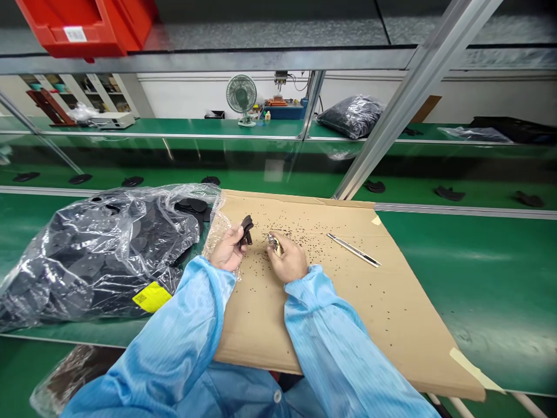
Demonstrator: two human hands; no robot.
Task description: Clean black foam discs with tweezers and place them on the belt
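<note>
My left hand [227, 249] is closed on a black curved plastic part [246, 229], held upright a little above the cardboard sheet [331, 325]. Just to its right, my right hand [289, 259] wraps round a small hand tool [275, 244] with a shiny metal head and a pale handle. It looks like a pair of cutting pliers, though the fingers cover much of it. A small gap separates the tool from the black part. Tiny black bits [300, 235] lie scattered on the cardboard around both hands.
A slim craft knife [354, 250] lies on the cardboard at right. To the left sits a clear plastic bag [100, 255] full of black parts. Several black parts [449, 193] rest along the green line behind. An aluminium post [391, 122] slants up at right; a red bin [91, 26] hangs overhead.
</note>
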